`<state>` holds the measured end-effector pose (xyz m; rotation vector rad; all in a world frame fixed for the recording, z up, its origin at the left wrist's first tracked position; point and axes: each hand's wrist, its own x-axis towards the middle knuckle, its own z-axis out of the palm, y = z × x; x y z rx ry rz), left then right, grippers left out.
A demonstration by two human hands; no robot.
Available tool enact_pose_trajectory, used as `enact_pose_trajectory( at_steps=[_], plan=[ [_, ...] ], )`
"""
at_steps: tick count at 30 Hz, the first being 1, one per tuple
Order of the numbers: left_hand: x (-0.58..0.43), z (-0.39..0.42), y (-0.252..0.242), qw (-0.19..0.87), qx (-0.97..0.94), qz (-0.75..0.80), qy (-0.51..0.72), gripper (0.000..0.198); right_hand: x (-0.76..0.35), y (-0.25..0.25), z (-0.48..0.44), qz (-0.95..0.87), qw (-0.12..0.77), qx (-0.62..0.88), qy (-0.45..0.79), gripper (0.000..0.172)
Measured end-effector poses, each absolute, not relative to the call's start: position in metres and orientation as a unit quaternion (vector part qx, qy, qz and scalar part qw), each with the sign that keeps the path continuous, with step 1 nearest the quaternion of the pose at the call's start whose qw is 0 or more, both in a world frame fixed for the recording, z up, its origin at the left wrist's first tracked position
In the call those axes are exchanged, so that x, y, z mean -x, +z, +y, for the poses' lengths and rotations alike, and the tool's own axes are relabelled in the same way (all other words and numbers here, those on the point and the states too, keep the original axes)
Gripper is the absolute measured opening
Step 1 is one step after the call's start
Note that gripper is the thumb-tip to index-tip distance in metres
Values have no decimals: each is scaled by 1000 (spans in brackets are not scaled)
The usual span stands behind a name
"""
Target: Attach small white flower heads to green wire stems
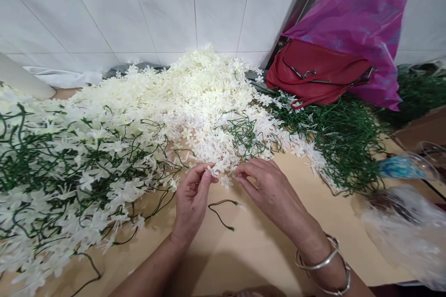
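Pinching 1 white flower (213, 171) with left hand (192, 195), just below frame centre | holding right hand (270, 190) narrow beside it, cannot tell contents | showing 1 green stem (226, 201) on desk (296, 169), lower centre

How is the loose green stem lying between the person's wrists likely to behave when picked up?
The green stem is probably light, being so thin. It seems unlikely to roll, since it lies sharply bent. Its fine white tips look delicate and may bend under light pressure.
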<state>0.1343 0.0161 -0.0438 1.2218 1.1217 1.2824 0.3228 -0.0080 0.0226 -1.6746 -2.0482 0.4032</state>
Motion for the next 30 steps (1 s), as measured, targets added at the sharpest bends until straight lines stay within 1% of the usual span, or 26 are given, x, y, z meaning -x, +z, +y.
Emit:
enact_pose_trajectory(
  at_steps=[5, 12, 16, 18, 21, 24, 30],
  plan=[
    [-134, 15, -44, 511, -503, 477, 509, 28, -321, 21, -4, -735, 208, 633, 127, 11],
    [-136, 15, -44, 521, -486, 472, 519, 31, -318, 3, -1, -699, 269, 650, 130, 14],
    [-136, 16, -43, 524, -477, 472, 524, 27, -315, -3, -3, -698, 309, 631, 140, 16],
    [-136, 16, -42, 522, -478, 472, 526, 25, -316, -5, -3, -673, 345, 642, 128, 14],
    [-136, 16, -41, 518, -479, 468, 532, 23, -325, -10, 0, -617, 397, 675, 77, 13],
    [-136, 16, -41, 519, -473, 462, 542, 22, -340, -15, 2, -588, 410, 696, 52, 12],
    [-137, 17, -40, 519, -480, 468, 530, 25, -352, -17, 1, -587, 408, 691, 103, 11]
  ],
)
